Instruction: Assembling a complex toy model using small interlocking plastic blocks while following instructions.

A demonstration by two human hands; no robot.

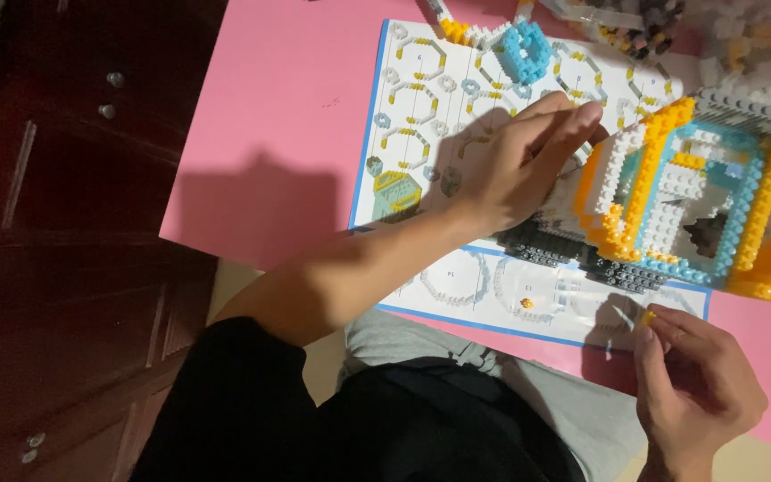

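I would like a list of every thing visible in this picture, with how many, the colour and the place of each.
block model: one, yellow, white, blue and grey, right side of table, on the sheet
instruction sheet: one, white with blue border, middle of table
small block ring: one, blue, top of the sheet
bags of blocks: count unclear, clear with mixed colours, top right
loose block: one, yellow, lower part of the sheet
table: one, pink
cabinet: one, dark red-brown, left
left hand: one, resting against the model's left side
right hand: one, bottom right, pinching a tiny yellow piece
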